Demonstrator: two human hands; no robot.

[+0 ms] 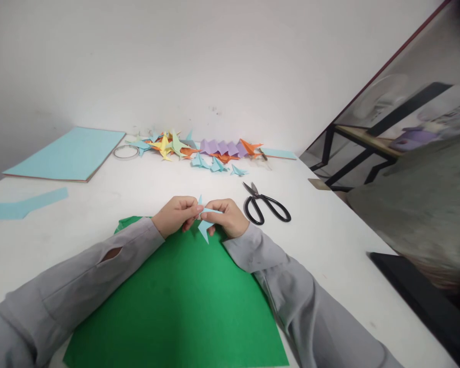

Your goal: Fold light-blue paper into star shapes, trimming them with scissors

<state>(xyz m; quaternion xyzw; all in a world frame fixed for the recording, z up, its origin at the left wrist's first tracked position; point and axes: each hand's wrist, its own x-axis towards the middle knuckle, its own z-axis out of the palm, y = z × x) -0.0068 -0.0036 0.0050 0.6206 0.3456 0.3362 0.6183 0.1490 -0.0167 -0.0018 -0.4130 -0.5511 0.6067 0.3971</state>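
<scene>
Between my two hands is a small light-blue folded paper piece [204, 228] with several pointed ends, held above the far edge of a green sheet [176, 301]. My left hand [177, 213] pinches its left side between thumb and fingers. On the other side, my right hand [230, 219] grips the paper with the thumb on top; part of the piece is hidden by the fingers. Black-handled scissors [267, 202] lie with parted blades to the right of my right hand. Several small light-blue folded papers [218, 165] rest farther back.
Along the wall lies a heap of folded paper shapes, among them a yellow one [163, 146] and a purple pleated strip [222, 147]. A tape roll [125, 152] is beside a light-blue paper stack [65, 153]. A cut blue strip [26, 203] lies at left. Dark shelving [352, 143] stands beyond the table's right edge.
</scene>
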